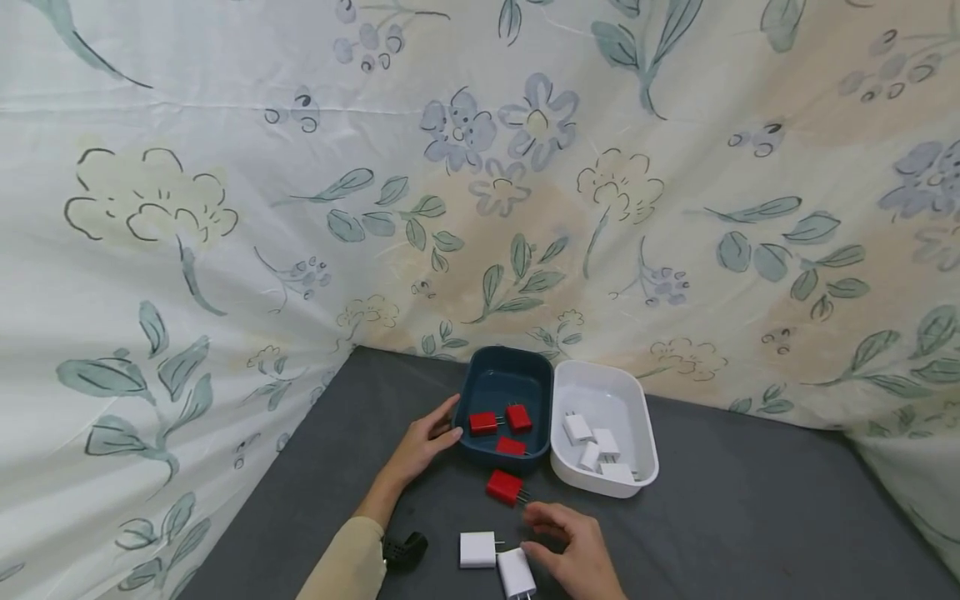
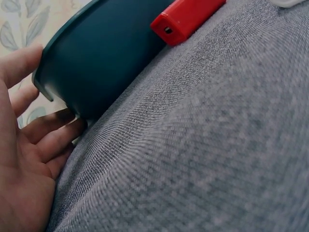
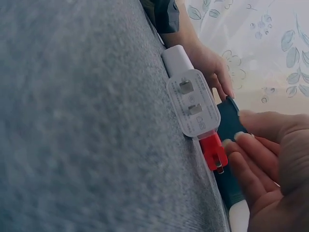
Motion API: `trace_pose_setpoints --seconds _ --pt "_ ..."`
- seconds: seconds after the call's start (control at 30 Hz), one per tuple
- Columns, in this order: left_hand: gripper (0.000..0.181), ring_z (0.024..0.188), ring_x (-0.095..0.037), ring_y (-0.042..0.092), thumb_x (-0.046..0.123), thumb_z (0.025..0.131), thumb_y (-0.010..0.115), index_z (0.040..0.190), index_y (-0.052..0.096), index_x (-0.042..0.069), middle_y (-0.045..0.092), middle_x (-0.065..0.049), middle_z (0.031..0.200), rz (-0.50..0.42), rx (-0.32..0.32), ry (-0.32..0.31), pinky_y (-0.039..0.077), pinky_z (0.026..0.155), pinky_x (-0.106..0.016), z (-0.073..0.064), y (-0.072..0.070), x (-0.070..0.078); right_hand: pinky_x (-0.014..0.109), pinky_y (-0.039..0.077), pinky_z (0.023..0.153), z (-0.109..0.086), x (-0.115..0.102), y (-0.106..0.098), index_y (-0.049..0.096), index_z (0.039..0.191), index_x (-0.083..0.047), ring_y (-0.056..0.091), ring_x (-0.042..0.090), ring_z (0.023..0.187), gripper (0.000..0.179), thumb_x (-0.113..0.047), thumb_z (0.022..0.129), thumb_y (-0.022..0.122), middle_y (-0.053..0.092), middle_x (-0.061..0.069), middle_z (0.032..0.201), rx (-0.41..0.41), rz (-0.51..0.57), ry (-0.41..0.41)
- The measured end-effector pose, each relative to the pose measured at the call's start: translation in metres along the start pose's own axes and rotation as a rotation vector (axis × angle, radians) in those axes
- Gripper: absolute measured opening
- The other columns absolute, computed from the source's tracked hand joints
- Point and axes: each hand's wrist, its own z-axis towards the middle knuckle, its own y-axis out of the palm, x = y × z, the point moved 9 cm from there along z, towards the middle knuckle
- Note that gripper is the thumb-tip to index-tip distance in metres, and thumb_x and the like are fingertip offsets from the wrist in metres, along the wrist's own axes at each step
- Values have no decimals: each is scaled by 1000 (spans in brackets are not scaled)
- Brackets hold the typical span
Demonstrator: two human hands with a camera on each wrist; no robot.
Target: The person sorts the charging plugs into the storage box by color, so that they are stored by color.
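My left hand touches the left side of a dark teal bin, its fingers and thumb at the rim and outer wall. Three red charger plugs lie inside that bin. In front of it, a red charger plug lies on the grey cloth with its prongs toward the right. My right hand hovers just right of this plug, fingers loosely bent and nothing between them. Nearer to me lie two white charger plugs, one on its side and another touching its prong end.
A white bin stands against the teal bin's right side, holding several white charger plugs. A black strap is by my left wrist. Floral fabric hangs behind the grey cloth surface.
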Motion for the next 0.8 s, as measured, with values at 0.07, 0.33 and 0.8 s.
trace_pose_setpoints --seconds 0.07,0.33,0.8 --pt "62 132 -38 50 17 99 56 153 29 5 45 -26 146 0 -2 3 43 107 -48 0 0 1 22 57 81 0 0 4 68 117 -3 70 14 94 46 -15 75 83 72 10 106 -52 1 -21" --pt "62 132 -38 49 16 99 56 153 29 4 45 -26 146 1 -2 2 41 108 -49 0 0 -1 22 56 81 -1 3 15 68 117 -1 69 10 95 45 -17 77 82 71 13 109 -171 35 -37" --pt "62 133 -34 50 18 99 56 153 28 5 46 -23 147 10 -3 4 41 108 -49 1 0 2 25 57 85 -4 8 27 66 120 1 68 3 95 49 -17 78 81 71 13 111 -310 92 -6"
